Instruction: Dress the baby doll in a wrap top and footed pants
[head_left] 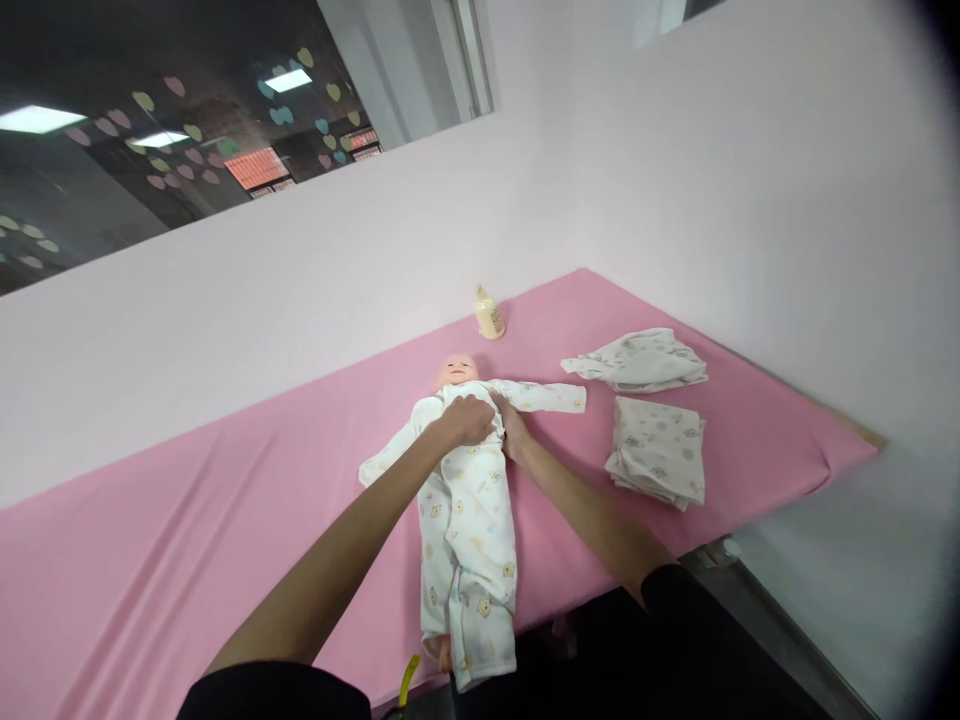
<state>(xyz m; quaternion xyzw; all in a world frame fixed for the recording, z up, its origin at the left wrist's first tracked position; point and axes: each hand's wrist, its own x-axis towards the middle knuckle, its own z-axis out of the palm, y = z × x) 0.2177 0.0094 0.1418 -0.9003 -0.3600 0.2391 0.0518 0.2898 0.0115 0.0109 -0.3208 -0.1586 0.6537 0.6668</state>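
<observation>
Both forearms reach forward; left hand (pixel 469 418) curled, right hand (pixel 512 428) flat, both hands gripping the doll's sleepsuit (pixel 469 520) at the chest.

Baby doll (pixel 459 372) in a white printed sleepsuit (pixel 471 520) lies face-up; arms spread.
</observation>
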